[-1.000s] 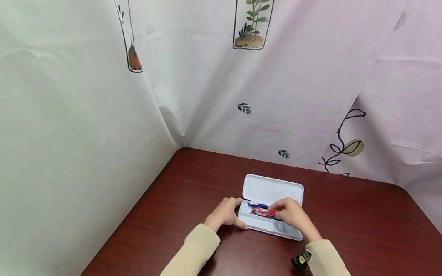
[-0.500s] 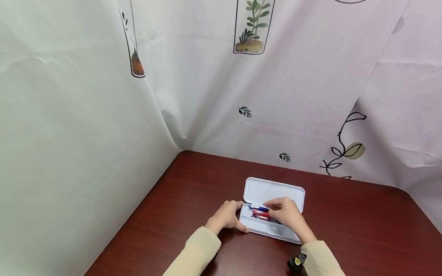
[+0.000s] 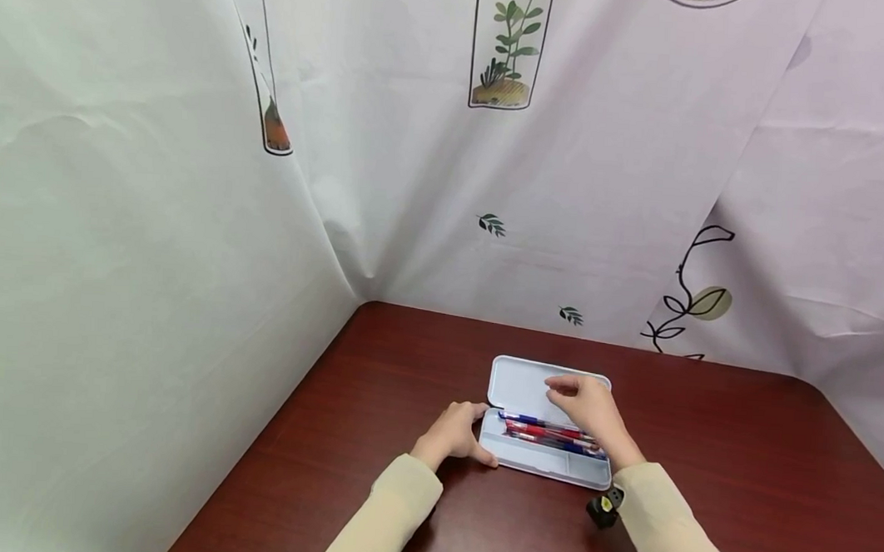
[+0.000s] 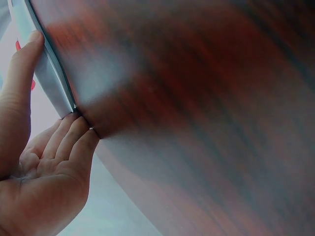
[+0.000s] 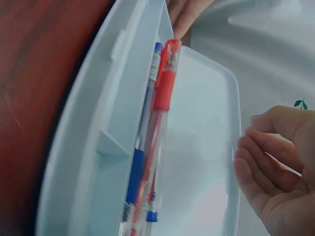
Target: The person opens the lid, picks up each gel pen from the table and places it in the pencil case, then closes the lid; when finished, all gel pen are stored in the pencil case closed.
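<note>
A white pencil case [image 3: 530, 457] lies on the table with its lid [image 3: 519, 386] folded back. Several pens lie lengthwise in its rear compartment; a red pen [image 5: 165, 93] and a blue pen [image 5: 135, 174] show in the right wrist view. My left hand [image 3: 450, 433] holds the case's left end, thumb at the front edge and fingers toward the back corner. In the left wrist view the thumb [image 4: 27, 64] rests along the case's side. Over the lid hovers my right hand [image 3: 591, 407], thumb and fingers loosely bent, with nothing between them.
The dark red wooden table [image 3: 408, 349] extends around the case. A white patterned curtain [image 3: 417, 183] hangs behind the table and along its left side. At the right sleeve sits a small black device [image 3: 604, 510]. A low divider [image 5: 113, 142] splits the case's front section.
The right hand has let go of the pens, risen, and moved back over the lid. More of the pens now shows. The left hand stays on the case's end.
</note>
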### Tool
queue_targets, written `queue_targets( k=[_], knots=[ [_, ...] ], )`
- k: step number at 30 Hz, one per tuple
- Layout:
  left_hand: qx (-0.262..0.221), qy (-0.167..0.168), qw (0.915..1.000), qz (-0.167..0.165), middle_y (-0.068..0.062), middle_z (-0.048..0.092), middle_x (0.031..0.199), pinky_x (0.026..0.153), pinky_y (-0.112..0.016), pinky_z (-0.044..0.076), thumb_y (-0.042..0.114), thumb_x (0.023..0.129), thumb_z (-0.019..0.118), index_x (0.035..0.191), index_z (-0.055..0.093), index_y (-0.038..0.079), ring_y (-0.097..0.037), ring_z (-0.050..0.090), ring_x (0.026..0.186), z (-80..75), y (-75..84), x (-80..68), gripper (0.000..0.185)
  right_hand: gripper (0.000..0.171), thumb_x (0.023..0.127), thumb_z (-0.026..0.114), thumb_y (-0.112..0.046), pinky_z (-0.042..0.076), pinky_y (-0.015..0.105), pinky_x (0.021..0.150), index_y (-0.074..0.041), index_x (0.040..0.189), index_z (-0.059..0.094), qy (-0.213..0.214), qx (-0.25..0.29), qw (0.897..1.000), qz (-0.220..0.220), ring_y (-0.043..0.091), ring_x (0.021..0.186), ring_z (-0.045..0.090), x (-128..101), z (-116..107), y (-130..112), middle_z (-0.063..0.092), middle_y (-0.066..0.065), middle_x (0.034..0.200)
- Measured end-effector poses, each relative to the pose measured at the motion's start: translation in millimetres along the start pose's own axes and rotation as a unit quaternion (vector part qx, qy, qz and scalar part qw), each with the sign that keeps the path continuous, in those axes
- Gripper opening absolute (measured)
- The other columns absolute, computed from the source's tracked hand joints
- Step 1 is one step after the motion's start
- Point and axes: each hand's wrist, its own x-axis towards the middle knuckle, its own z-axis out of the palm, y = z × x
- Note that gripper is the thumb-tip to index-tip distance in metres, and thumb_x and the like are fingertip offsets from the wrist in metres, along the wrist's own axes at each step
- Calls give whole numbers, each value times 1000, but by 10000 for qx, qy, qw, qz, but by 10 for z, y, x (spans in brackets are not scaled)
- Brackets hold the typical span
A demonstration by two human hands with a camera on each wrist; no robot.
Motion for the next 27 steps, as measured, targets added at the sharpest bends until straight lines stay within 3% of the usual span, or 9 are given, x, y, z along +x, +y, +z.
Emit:
queue_targets(
  k=[4,11,20,27],
  knots=[
    [11,13,10000,-8,-7,70,113,90,-35,52,35,56,96,123,65,8,-19,61,96,-10,2,-8,79,23,90,70,-13,57,37,72,-2,108,75,232,-143,9996,-113,24,84,62,86,-43,-8,71,19,107],
    [-16,-6,10000,-86,-8,69,118,92,-38,51,35,57,96,126,64,8,-21,61,100,-23,17,-21,81,24,93,66,-17,56,47,84,-1,109,74,354,-319,9988,-92,33,98,66,216,-71,0,70,20,110],
    [39,2,10000,-58,-6,69,113,88,-36,52,36,57,96,122,65,8,-19,60,94,-11,26,-37,77,31,95,62,-23,53,50,88,1,113,72,190,-633,9978,73,37,108,62,314,-30,29,67,22,116],
    [85,36,10000,-23,-6,69,113,89,-35,52,36,56,96,122,65,8,-18,61,96,-12,18,-47,78,30,96,61,-22,53,50,84,3,108,73,346,-807,9961,13,33,98,63,317,-10,-2,66,21,110]
  ],
)
